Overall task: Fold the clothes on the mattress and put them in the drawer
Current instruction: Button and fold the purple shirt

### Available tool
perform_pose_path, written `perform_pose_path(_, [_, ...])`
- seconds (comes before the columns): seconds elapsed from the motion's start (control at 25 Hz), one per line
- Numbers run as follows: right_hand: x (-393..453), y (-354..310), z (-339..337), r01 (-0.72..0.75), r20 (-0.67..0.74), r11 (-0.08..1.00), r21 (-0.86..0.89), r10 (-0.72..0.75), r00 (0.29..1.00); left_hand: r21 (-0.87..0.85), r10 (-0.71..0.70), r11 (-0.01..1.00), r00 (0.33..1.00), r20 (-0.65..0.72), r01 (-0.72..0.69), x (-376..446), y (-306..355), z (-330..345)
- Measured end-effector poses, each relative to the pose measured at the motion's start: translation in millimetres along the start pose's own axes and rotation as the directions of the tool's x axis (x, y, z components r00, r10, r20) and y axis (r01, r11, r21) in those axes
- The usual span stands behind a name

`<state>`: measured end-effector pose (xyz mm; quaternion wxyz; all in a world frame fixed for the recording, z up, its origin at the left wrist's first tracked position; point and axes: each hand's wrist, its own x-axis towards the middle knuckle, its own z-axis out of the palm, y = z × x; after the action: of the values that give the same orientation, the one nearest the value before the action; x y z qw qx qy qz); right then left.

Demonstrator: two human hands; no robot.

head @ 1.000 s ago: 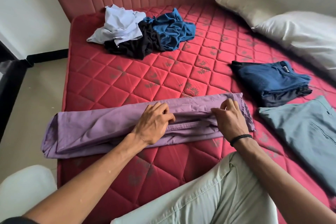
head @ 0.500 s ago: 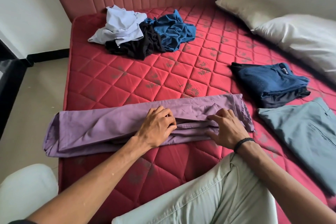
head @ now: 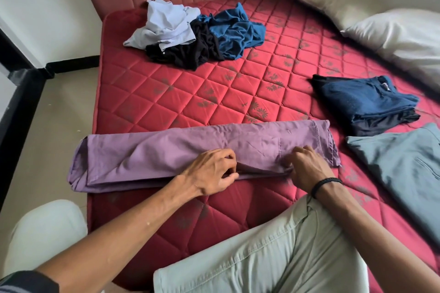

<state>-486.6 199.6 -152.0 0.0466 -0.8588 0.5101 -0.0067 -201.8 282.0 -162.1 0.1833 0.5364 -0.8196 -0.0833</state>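
On mattress (head: 214, 93): 3 unfolded clothes (head: 197, 35).

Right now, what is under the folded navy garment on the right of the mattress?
Under the navy garment a black folded piece shows along its near edge. How far it extends beneath, and anything below it, is covered; the mattress surrounds the stack.

Red quilted mattress (head: 214, 93) is carrying purple trousers (head: 181, 150), loose clothes pile (head: 195, 35), folded navy stack (head: 364, 102), grey trousers (head: 400, 169), two pillows (head: 371, 19).
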Motion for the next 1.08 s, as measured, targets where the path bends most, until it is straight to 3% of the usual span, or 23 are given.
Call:
perform_pose_path(0.08, [6, -3, -1, -0.093, 0.032, 0.992, 0.088, 0.091, 0.995, -0.168, -0.165, 0.972, 0.986, 0.018, 0.165, 6, 1, -2])
perform_pose_path(0.16, [12, -5, 0, -0.124, -0.1, 0.979, 0.163, 0.142, 0.985, -0.333, -0.317, 0.903, 0.945, -0.084, 0.273, 19, -4, -7])
perform_pose_path(0.24, [16, -3, 4, -0.126, -0.208, 0.972, 0.198, 0.167, 0.964, -0.39, -0.417, 0.86, 0.893, -0.168, 0.329, 33, -10, -12])
perform_pose_path(0.32, [22, -1, 5, -0.154, -0.205, 0.963, 0.221, 0.2, 0.958, -0.517, -0.561, 0.73, 0.824, -0.08, 0.447, 45, -14, -14])
perform_pose_path(0.4, [28, 2, 3, -0.239, -0.115, 0.943, 0.23, 0.271, 0.956, -0.557, -0.64, 0.631, 0.768, 0.018, 0.54, 55, -17, -10])
perform_pose_path(0.56, [38, 8, 2, -0.369, 0.045, 0.918, 0.144, 0.367, 0.929, -0.403, -0.527, 0.727, 0.828, 0.192, 0.556, 64, -19, -8])
perform_pose_path(0.64, [41, 10, 2, -0.288, -0.109, 0.946, 0.149, 0.305, 0.946, -0.261, -0.433, 0.825, 0.857, 0.279, 0.502, 65, -15, -7])
perform_pose_path(0.68, [41, 11, 3, -0.223, -0.25, 0.955, 0.195, 0.268, 0.93, -0.196, -0.399, 0.868, 0.876, 0.271, 0.456, 66, -11, -5])
perform_pose_path(0.8, [44, 9, -4, -0.037, -0.604, 0.948, 0.315, 0.23, 0.763, -0.016, -0.393, 0.916, 0.907, 0.153, 0.4, 65, -1, 3])
perform_pose_path(0.92, [50, 4, -9, -0.091, -0.602, 0.911, 0.401, 0.338, 0.723, 0.062, -0.465, 0.885, 0.88, 0.094, 0.461, 62, 8, 15])
perform_pose_path(1.08, [61, 8, -2, -0.166, -0.485, 0.894, 0.416, 0.373, 0.791, 0.178, -0.413, 0.886, 0.904, -0.113, 0.427, 55, 3, 41])
